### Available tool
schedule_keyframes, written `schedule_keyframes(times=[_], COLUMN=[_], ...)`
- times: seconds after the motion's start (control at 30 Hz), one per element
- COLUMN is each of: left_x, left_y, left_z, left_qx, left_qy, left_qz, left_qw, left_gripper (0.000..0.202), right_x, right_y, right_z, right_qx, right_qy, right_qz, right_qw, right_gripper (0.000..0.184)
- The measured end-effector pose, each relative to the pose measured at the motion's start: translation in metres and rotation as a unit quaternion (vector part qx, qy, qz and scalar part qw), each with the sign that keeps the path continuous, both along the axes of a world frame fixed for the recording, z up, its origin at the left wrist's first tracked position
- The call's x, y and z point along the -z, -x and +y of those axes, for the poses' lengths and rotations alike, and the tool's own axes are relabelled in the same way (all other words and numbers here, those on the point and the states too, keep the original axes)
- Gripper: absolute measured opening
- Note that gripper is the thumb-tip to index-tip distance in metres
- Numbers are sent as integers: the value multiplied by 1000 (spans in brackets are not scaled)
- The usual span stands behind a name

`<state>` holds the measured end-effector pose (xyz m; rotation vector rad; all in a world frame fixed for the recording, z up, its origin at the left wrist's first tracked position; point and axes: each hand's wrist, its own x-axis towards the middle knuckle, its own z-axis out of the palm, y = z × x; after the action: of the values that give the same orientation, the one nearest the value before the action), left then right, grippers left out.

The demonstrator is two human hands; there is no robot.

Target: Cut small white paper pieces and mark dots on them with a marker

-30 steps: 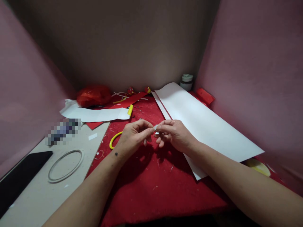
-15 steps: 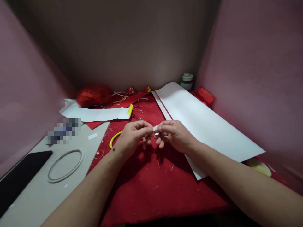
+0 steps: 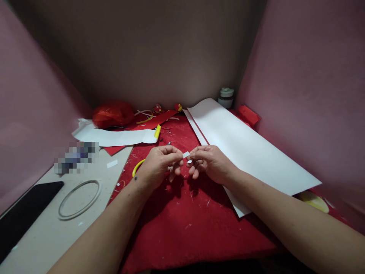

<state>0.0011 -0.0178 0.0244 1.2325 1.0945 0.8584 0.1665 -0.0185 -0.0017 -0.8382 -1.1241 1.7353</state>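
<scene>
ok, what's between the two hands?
Head view: a small white strip spans from left hand to right hand; a second white piece shows just below, nearer the right.

My left hand (image 3: 161, 163), drawn slightly away from my right hand (image 3: 210, 159) since the earlier views, now exposes more of the small white slip (image 3: 186, 155) between them and covers more of the yellow loop (image 3: 138, 167).

The left hand (image 3: 159, 164) hides part of a yellow loop (image 3: 136, 167) — possibly a handle.
</scene>
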Motion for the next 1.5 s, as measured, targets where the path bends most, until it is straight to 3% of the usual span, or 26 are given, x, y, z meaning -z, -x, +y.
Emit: schedule_keyframes(times=[0.23, 0.43, 0.53, 0.6, 0.63, 0.67, 0.73, 0.8, 0.87, 0.93, 1.13, 1.33, 1.5], left_x=[6, 4, 3, 5, 7, 10, 14, 17, 18, 17, 14, 8, 6], left_y=[8, 6, 3, 2, 2, 3, 6, 9, 11, 11, 7, 5, 5], left_z=[11, 10, 5, 2, 1, 0, 0, 1, 2, 2, -2, -6, -7], left_qx=[-12, 13, 15, -5, -22, -34, -7, 20, 28, 27, 31, 47, 27], left_qy=[78, 77, 16, -125, -235, -360, -567, -663, -706, -731, -745, -772, -782], left_qz=[-8, -2, 41, 126, 181, 240, 337, 389, 408, 405, 400, 425, 437], left_qw=[997, 997, 999, 984, 955, 901, 751, 640, 578, 549, 533, 470, 444], left_gripper=[8, 8, 10, 11, 10, 8, 10, 11, 15, 19, 19, 18, 16], right_x=[0, 1, 2, 3, 4, 4, 4, 5, 5, 4, 0, 2, 0], right_y=[-1, -1, -1, -1, -2, -2, -2, -3, -3, -3, -1, -2, -3], right_z=[2, 4, 5, 6, 6, 7, 8, 9, 9, 8, 7, 10, 9], right_qx=[32, 65, 76, 92, 103, 111, 121, 122, 120, 121, 118, 123, 121], right_qy=[-4, 1, -7, -10, -11, -12, -11, -8, -7, -8, 12, 12, -1], right_qz=[1, 7, 21, 28, 31, 36, 48, 59, 67, 71, 68, 92, 90], right_qw=[999, 998, 997, 995, 994, 993, 991, 991, 990, 990, 991, 988, 989], right_gripper=[5, 5, 7, 8, 8, 9, 9, 11, 14, 17, 22, 18, 23])
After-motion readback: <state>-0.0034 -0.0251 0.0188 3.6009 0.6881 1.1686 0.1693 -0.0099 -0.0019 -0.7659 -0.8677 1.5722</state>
